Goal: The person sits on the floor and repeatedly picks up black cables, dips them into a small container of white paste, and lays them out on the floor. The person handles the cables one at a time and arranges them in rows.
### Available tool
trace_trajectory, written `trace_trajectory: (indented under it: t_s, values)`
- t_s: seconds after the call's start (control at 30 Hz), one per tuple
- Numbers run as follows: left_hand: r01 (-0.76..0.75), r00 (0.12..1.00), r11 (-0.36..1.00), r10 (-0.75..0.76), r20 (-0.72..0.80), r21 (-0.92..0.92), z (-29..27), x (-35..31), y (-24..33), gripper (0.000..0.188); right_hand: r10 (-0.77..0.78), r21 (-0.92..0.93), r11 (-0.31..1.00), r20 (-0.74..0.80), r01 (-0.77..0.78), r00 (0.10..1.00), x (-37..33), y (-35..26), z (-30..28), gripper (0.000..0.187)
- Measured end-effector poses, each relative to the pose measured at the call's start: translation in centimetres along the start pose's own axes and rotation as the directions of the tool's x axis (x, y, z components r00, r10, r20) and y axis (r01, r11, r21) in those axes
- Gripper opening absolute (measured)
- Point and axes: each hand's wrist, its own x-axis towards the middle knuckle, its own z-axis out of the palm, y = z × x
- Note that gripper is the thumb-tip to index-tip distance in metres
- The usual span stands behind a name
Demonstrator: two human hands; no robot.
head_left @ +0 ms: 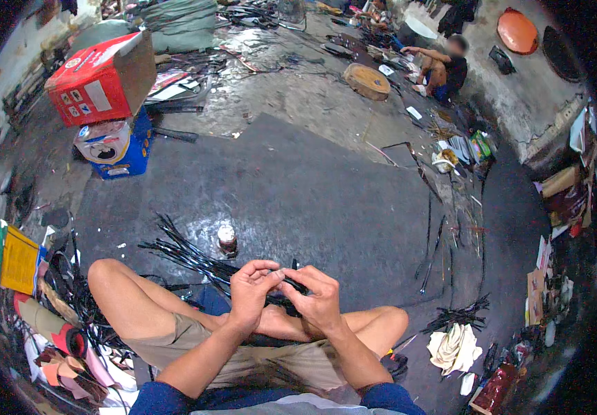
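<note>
My left hand [249, 294] and my right hand [319, 296] meet in front of my crossed legs, their thumbs and fingertips pinched close together. A thin black strip [294, 264] shows at the fingers of my right hand. Whatever lies between my left fingertips is too small to make out. A bundle of long, shiny black strips [188, 247] lies on the dark mat [264, 180] to the left, its near end running behind my left hand. Just beyond the bundle stands a small dark jar [226, 242] with a whitish top.
A red box [98, 83] rests on a blue box [129, 155] at the far left. More black strips [457, 315] and a crumpled cream cloth [455, 348] lie on the right. A round wooden block [367, 81] and a seated person [451, 69] are farther back.
</note>
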Motion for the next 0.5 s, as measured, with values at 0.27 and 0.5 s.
trace_trajectory:
  t_s: [0.27, 0.5]
  values:
    - [-0.013, 0.999, 0.941, 0.029, 0.041, -0.339, 0.3, -0.5, -0.1, 0.013, -0.094, -0.004, 0.996, -0.084, 0.094, 0.992, 0.9, -1.8, -0.1, 0.02]
    - [-0.139, 0.987, 0.986, 0.146, 0.067, -0.095, -1.1, 0.3, 2.8, 0.005, -0.277, -0.144, 0.95, 0.024, 0.278, 0.96, 1.5, -3.4, -0.6, 0.018]
